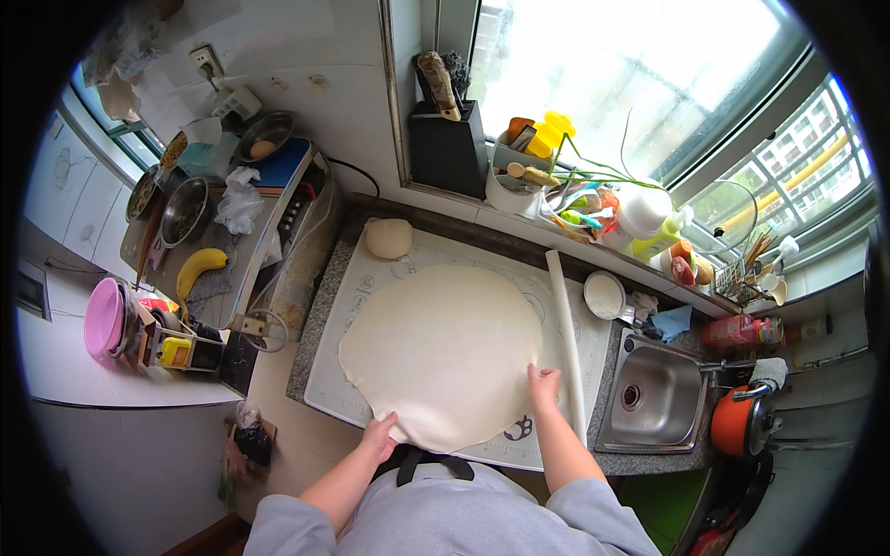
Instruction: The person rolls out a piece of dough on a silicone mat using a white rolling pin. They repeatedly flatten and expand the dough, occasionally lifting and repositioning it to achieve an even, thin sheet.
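Observation:
A large, thin sheet of rolled dough (445,340) lies spread over a white pastry mat (327,379) on the counter. My left hand (380,438) pinches its near left edge, which is pulled out towards me into a small corner. On the right side, my right hand (544,384) grips the dough's edge between thumb and fingers. A long white rolling pin (567,340) rests on the mat to the right of the sheet. At the mat's far left corner sits a rounded lump of dough (389,238).
A steel sink (653,403) is set into the counter at right, with a cup of white powder (604,295) behind it. A knife block (448,149) and utensil holder (513,184) line the windowsill. Left stands a cluttered side surface with a banana (198,273) and a steel bowl (185,212).

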The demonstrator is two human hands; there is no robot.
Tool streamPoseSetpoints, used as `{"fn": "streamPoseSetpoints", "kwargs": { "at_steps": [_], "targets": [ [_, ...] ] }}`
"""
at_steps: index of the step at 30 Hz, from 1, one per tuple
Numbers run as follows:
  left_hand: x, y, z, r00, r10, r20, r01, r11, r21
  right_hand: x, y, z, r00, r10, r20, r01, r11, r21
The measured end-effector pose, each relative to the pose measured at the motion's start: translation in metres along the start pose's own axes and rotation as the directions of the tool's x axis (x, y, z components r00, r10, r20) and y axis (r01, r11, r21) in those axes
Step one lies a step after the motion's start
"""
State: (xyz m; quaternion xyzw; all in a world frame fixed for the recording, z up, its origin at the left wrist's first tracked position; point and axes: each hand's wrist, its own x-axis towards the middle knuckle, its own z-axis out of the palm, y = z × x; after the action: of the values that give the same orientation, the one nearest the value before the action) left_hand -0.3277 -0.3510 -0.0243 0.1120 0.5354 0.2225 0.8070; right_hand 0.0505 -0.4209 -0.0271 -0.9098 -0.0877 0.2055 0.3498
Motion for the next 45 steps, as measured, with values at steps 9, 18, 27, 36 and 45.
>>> {"fn": "streamPoseSetpoints", "kwargs": {
  "at_steps": [9, 18, 27, 36, 45],
  "targets": [
    [-0.004, 0.027, 0.021, 0.990, -0.055, 0.131, 0.065, 0.995, -0.079, -0.038, -0.028, -0.019, 0.801, -0.023, 0.599, -0.255, 0.892, 0.374],
    [-0.029, 0.119, 0.086, 0.968, 0.002, 0.250, 0.026, 0.994, -0.109, -0.026, -0.078, -0.017, 0.663, 0.091, 0.743, -0.601, 0.656, 0.457],
    [-0.072, 0.307, 0.172, 0.808, 0.249, 0.534, -0.291, 0.957, -0.007, -0.028, -0.238, -0.105, 0.754, -0.318, 0.575, -0.386, 0.494, 0.779],
    [-0.019, 0.304, 0.057, 0.856, 0.045, 0.516, -0.209, 0.942, 0.264, -0.194, -0.137, -0.092, 0.736, -0.109, 0.668, -0.500, 0.579, 0.645],
    [0.094, 0.175, -0.065, 0.884, 0.380, -0.273, -0.037, 0.639, 0.768, -0.112, 0.057, -0.051, 0.947, -0.320, 0.038, 0.318, 0.910, -0.267]
  ]
}}
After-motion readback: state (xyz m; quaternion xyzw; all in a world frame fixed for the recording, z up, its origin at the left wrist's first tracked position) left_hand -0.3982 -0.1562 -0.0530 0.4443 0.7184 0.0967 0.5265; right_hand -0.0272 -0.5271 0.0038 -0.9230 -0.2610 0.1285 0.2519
